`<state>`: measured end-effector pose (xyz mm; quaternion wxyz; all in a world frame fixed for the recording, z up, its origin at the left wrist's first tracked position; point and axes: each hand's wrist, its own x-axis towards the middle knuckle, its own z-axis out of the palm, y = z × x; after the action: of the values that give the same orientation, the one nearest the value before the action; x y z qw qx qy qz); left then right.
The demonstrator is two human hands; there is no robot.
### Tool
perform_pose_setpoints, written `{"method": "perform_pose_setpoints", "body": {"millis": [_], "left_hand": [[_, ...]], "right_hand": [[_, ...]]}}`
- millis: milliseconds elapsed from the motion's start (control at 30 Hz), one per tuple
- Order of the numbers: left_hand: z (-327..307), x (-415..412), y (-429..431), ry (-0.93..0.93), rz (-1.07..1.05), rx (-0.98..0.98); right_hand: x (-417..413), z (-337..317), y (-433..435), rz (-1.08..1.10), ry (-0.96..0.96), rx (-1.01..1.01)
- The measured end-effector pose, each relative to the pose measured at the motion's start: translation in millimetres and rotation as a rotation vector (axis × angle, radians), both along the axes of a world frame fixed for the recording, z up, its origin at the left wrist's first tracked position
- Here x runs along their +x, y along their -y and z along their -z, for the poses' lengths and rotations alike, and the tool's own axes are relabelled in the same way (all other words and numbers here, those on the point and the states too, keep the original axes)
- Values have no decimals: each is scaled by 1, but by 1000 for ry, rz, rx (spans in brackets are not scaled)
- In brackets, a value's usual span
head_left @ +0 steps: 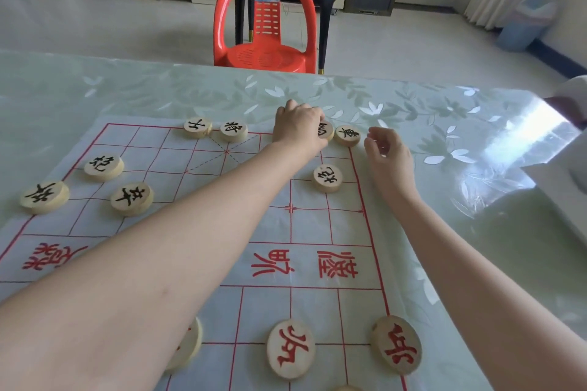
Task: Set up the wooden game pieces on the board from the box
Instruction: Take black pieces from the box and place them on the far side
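Reaching across the board (311, 222), the left hand (298, 127) curls its fingers round a black-lettered piece (327, 133) on the board's far edge, just beside the corner piece (347, 135). The right hand (387, 152) hangs just off the board's far right corner, fingers loosely curled, holding nothing. Other black-lettered pieces (104, 167) dot the board's far half; red-lettered pieces (290, 348) line its near edge.

Board (298, 225) flat on the worktop (95, 89), chair (265, 19) behind the far edge.
Four pieces (233, 131) line the board's far edge, two left of the middle and two at the right corner. There the left hand (298, 127) grips the inner piece (326, 133), and the right hand (387, 149) hangs just right of the corner piece (347, 135). Other pieces (131, 198) lie nearer, toward the left, right and near sides.
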<state>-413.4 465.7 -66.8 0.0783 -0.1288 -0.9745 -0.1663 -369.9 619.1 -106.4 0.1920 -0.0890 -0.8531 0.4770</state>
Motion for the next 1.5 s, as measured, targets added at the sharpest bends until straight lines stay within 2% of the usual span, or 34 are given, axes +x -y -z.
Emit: {"method": "perform_pose_setpoints", "body": {"millis": [300,567,700,833,1000,1167,1367,1500], "left_hand": [[9,-6,-7,-13,-24,-101],[-10,27,19,-19,1,109],[-23,57,62,-2,22,154],[-40,83,112,18,-37,181],[-68,126,168,60,-76,292],[-81,177,249,125,-136,396],[-71,239,364,125,-321,407],[-53,272,430,158,-440,502]], "right_hand": [[-2,2,-1,-3,-27,24],[4,-3,2,-20,12,95],[11,-11,10,-39,48,114],[35,-28,43,-54,5,221],[88,-65,111,-217,-21,320],[140,-97,184,-397,16,283],[188,-108,274,-615,121,254],[208,-104,333,-781,175,272]]}}
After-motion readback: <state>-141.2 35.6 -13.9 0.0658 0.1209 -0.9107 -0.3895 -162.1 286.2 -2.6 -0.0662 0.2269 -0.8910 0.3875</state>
